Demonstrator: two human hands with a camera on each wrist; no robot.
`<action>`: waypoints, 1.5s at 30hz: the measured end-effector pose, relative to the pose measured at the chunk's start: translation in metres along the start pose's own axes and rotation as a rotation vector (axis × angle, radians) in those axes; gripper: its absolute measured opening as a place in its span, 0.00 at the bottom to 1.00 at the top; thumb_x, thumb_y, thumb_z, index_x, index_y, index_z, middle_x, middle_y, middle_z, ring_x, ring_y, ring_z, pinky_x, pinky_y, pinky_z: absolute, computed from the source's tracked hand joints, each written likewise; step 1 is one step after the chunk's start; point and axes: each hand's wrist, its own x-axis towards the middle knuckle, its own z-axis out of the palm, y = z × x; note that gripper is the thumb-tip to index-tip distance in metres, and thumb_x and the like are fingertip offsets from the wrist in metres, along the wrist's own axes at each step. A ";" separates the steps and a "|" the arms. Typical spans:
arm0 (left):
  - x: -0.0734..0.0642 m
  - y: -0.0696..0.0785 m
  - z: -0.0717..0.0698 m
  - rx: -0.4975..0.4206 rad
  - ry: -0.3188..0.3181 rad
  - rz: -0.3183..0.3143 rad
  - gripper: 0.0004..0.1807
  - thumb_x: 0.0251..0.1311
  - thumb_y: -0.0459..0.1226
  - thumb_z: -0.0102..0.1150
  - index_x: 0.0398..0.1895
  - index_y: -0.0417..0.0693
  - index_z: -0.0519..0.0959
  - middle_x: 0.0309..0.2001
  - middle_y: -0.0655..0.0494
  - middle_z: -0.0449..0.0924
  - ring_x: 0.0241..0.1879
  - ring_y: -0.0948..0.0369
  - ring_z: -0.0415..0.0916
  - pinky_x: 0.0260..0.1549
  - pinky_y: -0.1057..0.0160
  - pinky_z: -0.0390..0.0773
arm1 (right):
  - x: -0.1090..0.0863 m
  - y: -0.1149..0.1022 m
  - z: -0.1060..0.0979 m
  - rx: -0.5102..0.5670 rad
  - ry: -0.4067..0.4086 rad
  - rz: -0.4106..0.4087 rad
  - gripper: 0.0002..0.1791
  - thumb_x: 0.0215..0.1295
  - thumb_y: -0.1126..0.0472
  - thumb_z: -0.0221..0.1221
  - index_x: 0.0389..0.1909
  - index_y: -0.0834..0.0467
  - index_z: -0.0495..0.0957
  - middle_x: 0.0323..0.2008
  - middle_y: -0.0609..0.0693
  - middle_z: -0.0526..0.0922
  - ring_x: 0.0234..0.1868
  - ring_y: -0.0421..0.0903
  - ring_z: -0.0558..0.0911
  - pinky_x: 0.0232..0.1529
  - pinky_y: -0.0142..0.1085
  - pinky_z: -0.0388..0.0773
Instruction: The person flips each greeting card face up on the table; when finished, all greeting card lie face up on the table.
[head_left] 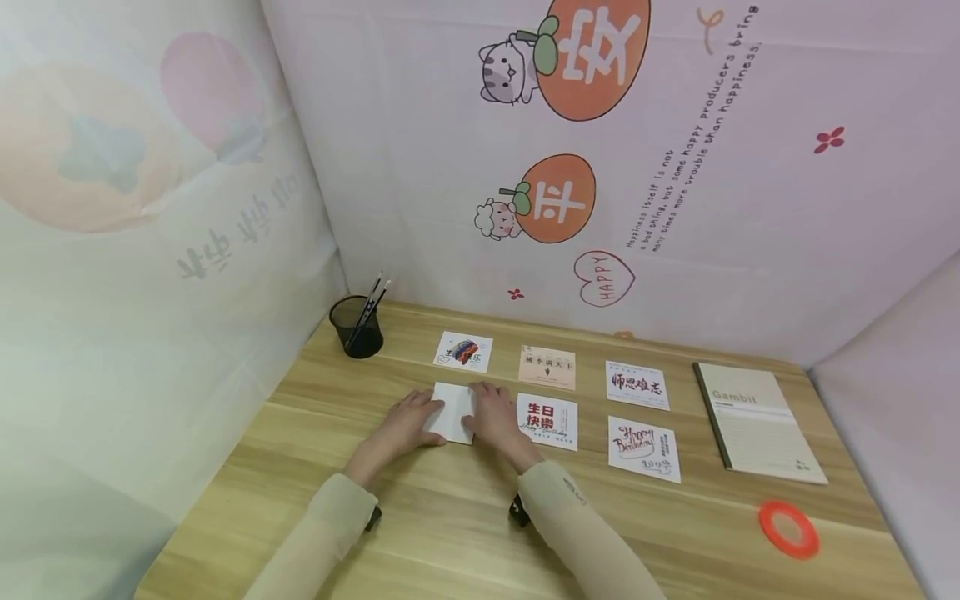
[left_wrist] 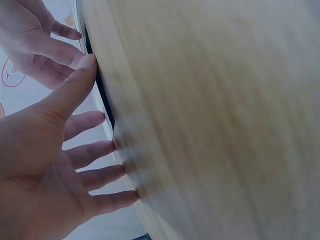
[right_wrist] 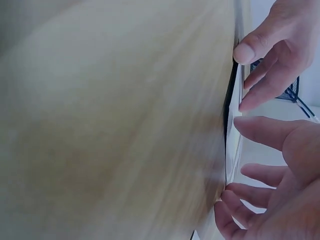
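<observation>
A small blank white card lies on the wooden table between both hands. My left hand rests at the card's left edge, its fingers spread and fairly straight. From the other side, my right hand touches the card's right edge, with the thumb over its surface. In the left wrist view, the left thumb lies by a thin dark edge and the other fingertips reach the tabletop. The right fingers bend slightly near the table in the right wrist view.
Right of the hands lie several printed cards, including a birthday card beside the right hand. A black mesh pen holder stands at the back left. Farther right are a notebook and a red ring. Printed cloth walls border the table.
</observation>
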 end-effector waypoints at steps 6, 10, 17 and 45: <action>0.000 0.002 0.000 0.014 0.009 0.006 0.37 0.53 0.51 0.67 0.63 0.41 0.72 0.68 0.37 0.62 0.67 0.37 0.57 0.60 0.36 0.61 | 0.003 0.000 -0.003 -0.009 -0.043 -0.001 0.35 0.52 0.59 0.70 0.63 0.60 0.71 0.63 0.58 0.71 0.60 0.62 0.68 0.58 0.58 0.67; -0.002 0.004 -0.002 0.044 0.022 0.032 0.36 0.53 0.51 0.66 0.61 0.40 0.73 0.67 0.37 0.63 0.66 0.38 0.59 0.59 0.37 0.64 | 0.004 -0.001 -0.004 -0.021 -0.044 -0.007 0.34 0.52 0.59 0.71 0.61 0.60 0.72 0.61 0.58 0.72 0.58 0.62 0.69 0.57 0.57 0.68; -0.007 -0.001 -0.003 0.122 0.079 0.135 0.34 0.51 0.50 0.68 0.56 0.37 0.76 0.59 0.37 0.72 0.59 0.43 0.69 0.54 0.44 0.73 | 0.001 -0.002 -0.007 -0.002 -0.022 -0.019 0.29 0.54 0.60 0.69 0.58 0.61 0.75 0.57 0.59 0.75 0.55 0.63 0.71 0.53 0.56 0.71; -0.026 -0.006 -0.008 0.436 0.555 0.540 0.11 0.56 0.38 0.67 0.42 0.46 0.84 0.40 0.51 0.84 0.41 0.55 0.81 0.41 0.58 0.81 | -0.001 0.015 -0.008 0.306 0.001 -0.019 0.16 0.62 0.73 0.47 0.44 0.65 0.82 0.48 0.60 0.81 0.52 0.57 0.77 0.54 0.49 0.74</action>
